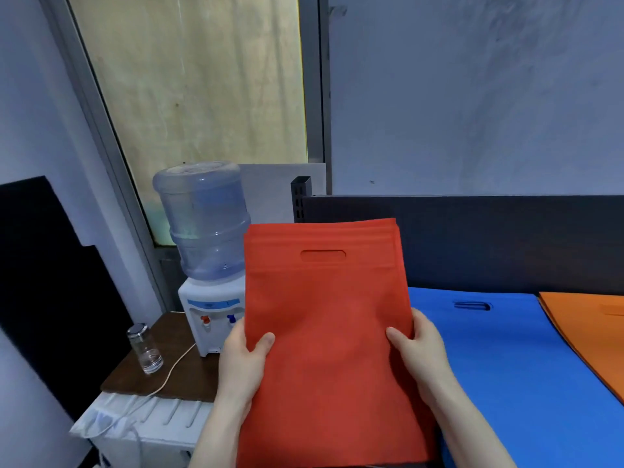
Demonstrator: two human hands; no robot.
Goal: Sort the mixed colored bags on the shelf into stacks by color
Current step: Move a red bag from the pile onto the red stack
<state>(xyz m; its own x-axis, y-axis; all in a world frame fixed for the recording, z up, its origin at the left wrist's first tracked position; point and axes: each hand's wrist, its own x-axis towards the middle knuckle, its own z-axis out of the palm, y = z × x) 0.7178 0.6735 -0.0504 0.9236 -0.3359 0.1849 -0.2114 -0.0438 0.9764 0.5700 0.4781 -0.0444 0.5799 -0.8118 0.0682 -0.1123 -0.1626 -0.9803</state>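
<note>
A stack of red bags (pixel 324 309) with a die-cut handle slot near the top is held up in front of me, tilted back. My left hand (pixel 244 358) grips its left edge, thumb on the front. My right hand (pixel 418 349) grips the right edge the same way. To the right, a stack of blue bags (pixel 499 366) lies flat on the shelf. An orange stack (pixel 594 336) lies beyond it at the right edge, overlapping the blue one.
The shelf's dark back panel (pixel 506 238) rises behind the bags. To the left stands a water dispenser (pixel 209 265) on a brown table (pixel 162 366), with a glass bottle (pixel 145 349) and a white cable (pixel 175 366). A black panel (pixel 40 282) is at far left.
</note>
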